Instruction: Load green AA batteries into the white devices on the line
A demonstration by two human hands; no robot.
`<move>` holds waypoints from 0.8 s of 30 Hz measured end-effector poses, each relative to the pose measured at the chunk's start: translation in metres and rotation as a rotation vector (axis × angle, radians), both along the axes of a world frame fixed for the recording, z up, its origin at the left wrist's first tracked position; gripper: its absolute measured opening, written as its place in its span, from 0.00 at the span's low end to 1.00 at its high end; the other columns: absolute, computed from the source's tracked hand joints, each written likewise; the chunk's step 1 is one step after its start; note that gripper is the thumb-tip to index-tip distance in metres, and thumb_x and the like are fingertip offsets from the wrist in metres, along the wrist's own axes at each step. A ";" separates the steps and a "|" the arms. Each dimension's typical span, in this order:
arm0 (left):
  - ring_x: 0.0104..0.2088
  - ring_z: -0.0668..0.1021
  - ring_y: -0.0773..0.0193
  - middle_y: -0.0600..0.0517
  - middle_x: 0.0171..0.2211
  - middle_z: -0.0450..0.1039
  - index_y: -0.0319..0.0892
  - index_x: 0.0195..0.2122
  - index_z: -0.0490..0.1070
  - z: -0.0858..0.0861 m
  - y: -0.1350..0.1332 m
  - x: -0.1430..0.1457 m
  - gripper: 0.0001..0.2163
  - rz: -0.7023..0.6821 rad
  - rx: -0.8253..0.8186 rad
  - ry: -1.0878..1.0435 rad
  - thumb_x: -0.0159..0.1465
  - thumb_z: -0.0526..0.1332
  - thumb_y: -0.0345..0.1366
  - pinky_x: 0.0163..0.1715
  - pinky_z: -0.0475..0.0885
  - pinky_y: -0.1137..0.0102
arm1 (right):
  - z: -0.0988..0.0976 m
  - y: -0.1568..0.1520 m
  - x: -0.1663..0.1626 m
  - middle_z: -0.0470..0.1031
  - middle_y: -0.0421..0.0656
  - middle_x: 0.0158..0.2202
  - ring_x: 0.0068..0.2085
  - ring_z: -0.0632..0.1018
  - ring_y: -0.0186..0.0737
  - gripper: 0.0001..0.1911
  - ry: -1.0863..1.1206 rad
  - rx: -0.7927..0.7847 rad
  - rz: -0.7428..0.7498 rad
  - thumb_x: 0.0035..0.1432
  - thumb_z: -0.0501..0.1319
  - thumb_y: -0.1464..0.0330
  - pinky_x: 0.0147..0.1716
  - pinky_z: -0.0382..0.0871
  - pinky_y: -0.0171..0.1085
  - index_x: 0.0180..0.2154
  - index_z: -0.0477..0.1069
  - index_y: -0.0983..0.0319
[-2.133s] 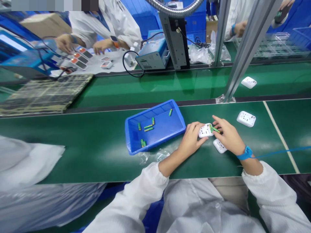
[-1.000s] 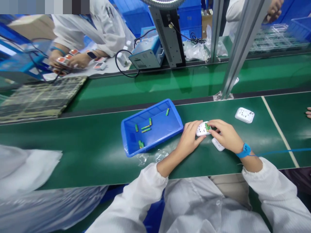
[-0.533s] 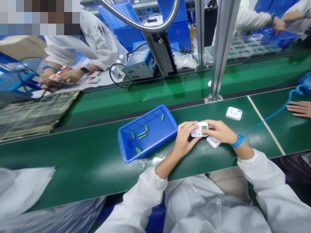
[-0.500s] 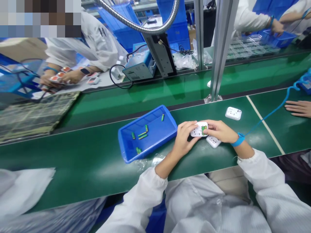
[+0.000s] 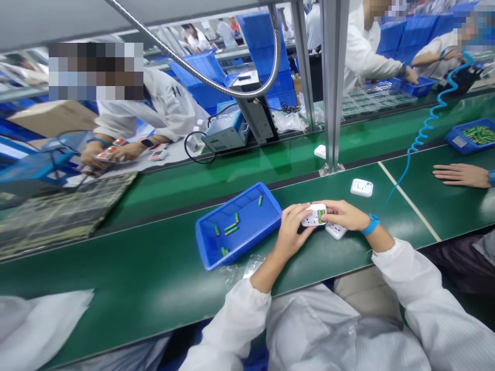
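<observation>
Between my hands is a small white plastic device point(image 5: 310, 218) with green batteries point(image 5: 320, 216) in its open compartment. My left hand point(image 5: 291, 226) grips the device's left side, fingers over its top edge and thumb below. The fingers of my right hand point(image 5: 346, 214) close on its right end, the thumb by the batteries. A second white device point(image 5: 335, 231) lies on the green bench just under my right hand, partly covered. Farther right sits another white device point(image 5: 362, 187). To the left stands a blue bin point(image 5: 247, 247) with several loose green batteries point(image 5: 231, 228).
Clear plastic wrap point(image 5: 253, 265) lies beside the bin. A metal post point(image 5: 331, 87) rises behind the bench. At the right are another person's hand point(image 5: 460, 175), a blue coiled cord point(image 5: 419, 135) and a bin of batteries point(image 5: 460, 141). Across the belt a co-worker handles orange-and-white parts point(image 5: 112, 150).
The head view has tilted up and shifted, bringing the battery bin at the right into sight. Both hands keep hold of the same device, with little visible movement.
</observation>
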State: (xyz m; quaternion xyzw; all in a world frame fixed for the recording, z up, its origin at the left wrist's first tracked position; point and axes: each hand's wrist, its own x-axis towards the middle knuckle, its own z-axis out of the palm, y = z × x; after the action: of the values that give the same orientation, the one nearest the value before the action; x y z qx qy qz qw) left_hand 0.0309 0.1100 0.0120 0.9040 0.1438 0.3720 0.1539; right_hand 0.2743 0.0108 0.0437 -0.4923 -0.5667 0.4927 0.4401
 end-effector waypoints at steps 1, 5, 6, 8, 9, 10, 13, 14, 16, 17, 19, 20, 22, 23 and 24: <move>0.66 0.78 0.46 0.39 0.65 0.78 0.48 0.68 0.68 0.000 -0.001 0.001 0.21 -0.016 0.015 -0.008 0.78 0.67 0.44 0.65 0.74 0.44 | -0.002 -0.002 0.000 0.88 0.46 0.48 0.42 0.86 0.43 0.34 0.052 -0.012 0.004 0.68 0.71 0.58 0.40 0.82 0.38 0.71 0.72 0.62; 0.67 0.77 0.47 0.38 0.68 0.76 0.49 0.73 0.64 -0.001 -0.007 0.006 0.25 -0.101 0.066 -0.011 0.78 0.67 0.40 0.65 0.75 0.46 | -0.010 -0.020 -0.008 0.88 0.47 0.53 0.50 0.88 0.49 0.33 0.129 0.002 -0.094 0.63 0.76 0.58 0.49 0.84 0.43 0.66 0.77 0.59; 0.67 0.77 0.46 0.38 0.68 0.75 0.50 0.74 0.62 0.000 -0.009 0.008 0.27 -0.125 0.074 -0.004 0.78 0.67 0.40 0.65 0.75 0.46 | -0.011 -0.028 -0.010 0.88 0.46 0.52 0.51 0.88 0.50 0.31 0.091 0.014 -0.147 0.63 0.76 0.58 0.51 0.83 0.44 0.64 0.78 0.59; 0.69 0.75 0.45 0.36 0.71 0.72 0.49 0.78 0.58 0.001 -0.013 0.011 0.31 -0.167 0.076 0.010 0.78 0.67 0.40 0.66 0.75 0.45 | -0.011 -0.046 -0.012 0.89 0.45 0.50 0.49 0.88 0.51 0.26 -0.028 0.041 -0.270 0.65 0.74 0.58 0.52 0.83 0.46 0.61 0.81 0.58; 0.71 0.74 0.44 0.34 0.72 0.70 0.48 0.79 0.55 0.001 -0.016 0.014 0.33 -0.184 0.065 0.022 0.78 0.67 0.41 0.67 0.75 0.44 | -0.011 -0.056 -0.010 0.89 0.45 0.51 0.50 0.88 0.52 0.25 -0.083 0.057 -0.340 0.67 0.73 0.57 0.52 0.83 0.46 0.61 0.82 0.57; 0.72 0.73 0.43 0.33 0.73 0.68 0.47 0.80 0.52 0.002 -0.019 0.016 0.35 -0.204 0.049 0.039 0.78 0.66 0.42 0.68 0.74 0.44 | -0.010 -0.066 -0.005 0.89 0.45 0.53 0.51 0.88 0.52 0.24 -0.123 0.075 -0.418 0.67 0.73 0.57 0.53 0.83 0.47 0.62 0.82 0.56; 0.75 0.70 0.42 0.33 0.75 0.65 0.44 0.81 0.51 0.001 -0.029 0.030 0.37 -0.317 0.024 0.153 0.78 0.65 0.45 0.71 0.71 0.44 | -0.013 -0.097 0.029 0.86 0.47 0.61 0.58 0.86 0.55 0.25 -0.209 0.153 -0.715 0.68 0.72 0.56 0.60 0.81 0.50 0.63 0.82 0.56; 0.76 0.69 0.42 0.34 0.76 0.65 0.44 0.81 0.54 0.001 -0.033 0.036 0.36 -0.372 0.041 0.216 0.78 0.65 0.46 0.72 0.71 0.45 | -0.015 -0.106 0.046 0.85 0.47 0.62 0.59 0.86 0.56 0.25 -0.270 0.173 -0.828 0.68 0.71 0.56 0.63 0.80 0.52 0.63 0.82 0.57; 0.77 0.66 0.40 0.38 0.78 0.63 0.47 0.79 0.61 -0.001 -0.041 0.048 0.32 -0.470 0.101 0.343 0.77 0.66 0.47 0.72 0.71 0.46 | -0.021 -0.123 0.085 0.86 0.49 0.61 0.59 0.86 0.57 0.25 -0.466 0.190 -1.044 0.68 0.70 0.56 0.65 0.78 0.54 0.62 0.83 0.57; 0.77 0.66 0.40 0.40 0.78 0.63 0.49 0.77 0.64 -0.002 -0.045 0.053 0.30 -0.500 0.128 0.394 0.77 0.65 0.47 0.71 0.72 0.46 | -0.025 -0.130 0.105 0.86 0.50 0.60 0.59 0.86 0.58 0.24 -0.580 0.188 -1.128 0.67 0.69 0.57 0.66 0.77 0.55 0.61 0.84 0.58; 0.76 0.69 0.41 0.43 0.78 0.64 0.51 0.75 0.68 -0.003 -0.049 0.060 0.26 -0.514 0.146 0.441 0.78 0.64 0.45 0.69 0.73 0.48 | -0.032 -0.142 0.143 0.86 0.52 0.59 0.61 0.85 0.59 0.24 -0.773 0.186 -1.226 0.67 0.65 0.59 0.67 0.76 0.55 0.59 0.85 0.60; 0.75 0.70 0.43 0.45 0.78 0.65 0.52 0.74 0.69 -0.004 -0.049 0.061 0.24 -0.499 0.138 0.439 0.78 0.63 0.43 0.69 0.73 0.48 | -0.036 -0.148 0.159 0.86 0.52 0.60 0.62 0.85 0.59 0.24 -0.846 0.183 -1.241 0.67 0.63 0.61 0.68 0.75 0.55 0.59 0.85 0.60; 0.73 0.72 0.45 0.46 0.76 0.69 0.53 0.71 0.72 -0.006 -0.046 0.058 0.21 -0.444 0.107 0.414 0.78 0.63 0.39 0.69 0.73 0.49 | -0.043 -0.155 0.186 0.85 0.53 0.61 0.66 0.83 0.58 0.25 -0.953 0.161 -1.211 0.66 0.59 0.63 0.70 0.73 0.56 0.59 0.85 0.61; 0.72 0.73 0.45 0.47 0.75 0.70 0.52 0.69 0.74 -0.007 -0.043 0.056 0.20 -0.409 0.091 0.396 0.78 0.63 0.38 0.69 0.72 0.49 | -0.045 -0.157 0.196 0.85 0.54 0.62 0.67 0.81 0.59 0.26 -0.994 0.137 -1.173 0.66 0.59 0.63 0.71 0.72 0.57 0.60 0.84 0.62; 0.72 0.73 0.45 0.47 0.74 0.71 0.51 0.68 0.75 -0.009 -0.039 0.053 0.19 -0.374 0.073 0.380 0.77 0.63 0.36 0.69 0.72 0.49 | -0.047 -0.157 0.204 0.83 0.55 0.64 0.69 0.79 0.61 0.27 -1.030 0.107 -1.131 0.65 0.59 0.63 0.72 0.70 0.59 0.60 0.84 0.62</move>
State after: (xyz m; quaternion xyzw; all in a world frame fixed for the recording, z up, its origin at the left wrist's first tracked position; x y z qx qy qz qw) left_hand 0.0840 0.0707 0.0031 0.9734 -0.0131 0.1657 0.1574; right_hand 0.4779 -0.1458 -0.0029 -0.8529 -0.3852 -0.1270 0.3286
